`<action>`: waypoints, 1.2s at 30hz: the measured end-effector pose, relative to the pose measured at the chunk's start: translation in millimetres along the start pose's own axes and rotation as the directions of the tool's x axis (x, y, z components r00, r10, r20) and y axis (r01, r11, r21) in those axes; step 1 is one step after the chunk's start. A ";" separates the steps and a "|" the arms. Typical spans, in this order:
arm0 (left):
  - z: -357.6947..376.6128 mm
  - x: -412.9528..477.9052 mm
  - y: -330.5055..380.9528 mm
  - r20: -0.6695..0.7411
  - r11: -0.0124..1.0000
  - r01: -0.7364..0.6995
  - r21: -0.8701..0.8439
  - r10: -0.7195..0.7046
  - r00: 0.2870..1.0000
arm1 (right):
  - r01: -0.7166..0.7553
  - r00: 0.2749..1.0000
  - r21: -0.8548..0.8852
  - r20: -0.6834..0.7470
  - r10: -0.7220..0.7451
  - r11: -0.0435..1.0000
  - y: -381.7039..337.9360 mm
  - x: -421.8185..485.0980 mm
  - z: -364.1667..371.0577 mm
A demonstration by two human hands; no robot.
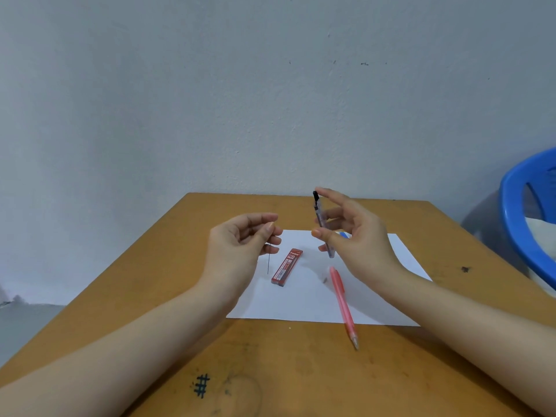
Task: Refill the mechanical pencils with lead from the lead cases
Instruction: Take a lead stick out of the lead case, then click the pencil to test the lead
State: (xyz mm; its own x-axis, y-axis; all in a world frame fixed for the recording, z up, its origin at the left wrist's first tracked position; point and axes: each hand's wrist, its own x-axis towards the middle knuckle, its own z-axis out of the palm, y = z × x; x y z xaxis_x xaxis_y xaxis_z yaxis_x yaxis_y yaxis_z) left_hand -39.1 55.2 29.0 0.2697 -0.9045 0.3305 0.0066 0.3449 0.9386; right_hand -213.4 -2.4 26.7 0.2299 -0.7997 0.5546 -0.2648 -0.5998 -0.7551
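Aloft, left hand (240,245) pinching lead (267,264), right hand (358,233) gripping clear pencil (318,209), over paper (301,299).

Two hands above one desk (301,371): left hand (240,245), right hand (355,236). One thin dark lead stick (267,263), pinched in the left hand. One red lead case (287,267). One pink mechanical pencil (343,305). One clear barrel (319,212) with a black end, held in the right hand; pencil or case, hard to tell. One small blue piece (344,235), mostly hidden behind the right hand. One white sheet of paper (301,299). One large blue plastic object (517,224) beyond the desk's right edge.
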 end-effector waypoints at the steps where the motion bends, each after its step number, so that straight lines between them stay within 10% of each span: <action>1: 0.3 0.1 0.0 0.001 1.000 0.000 0.002 0.000 1.000 | -0.017 1.000 0.027 0.009 0.017 0.999 -0.2 0.4 -0.2; 15: -1.5 5.8 -5.3 0.006 0.998 -0.005 0.055 0.005 1.000 | -0.251 0.965 0.442 0.047 0.257 0.861 -3.7 5.1 -2.1; 36: -2.3 6.1 -3.7 0.013 0.993 -0.020 0.117 0.019 1.000 | -0.433 0.894 0.283 0.261 0.365 0.856 5.7 5.5 10.1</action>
State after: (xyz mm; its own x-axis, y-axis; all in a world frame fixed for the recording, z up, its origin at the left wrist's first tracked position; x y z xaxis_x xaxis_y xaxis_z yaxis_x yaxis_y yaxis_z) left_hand -35.2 49.0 27.3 0.2573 -0.9010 0.3493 -0.1120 0.3312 0.9369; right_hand -204.2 -9.9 21.8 0.3532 -0.9267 0.1284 -0.0609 -0.1597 -0.9853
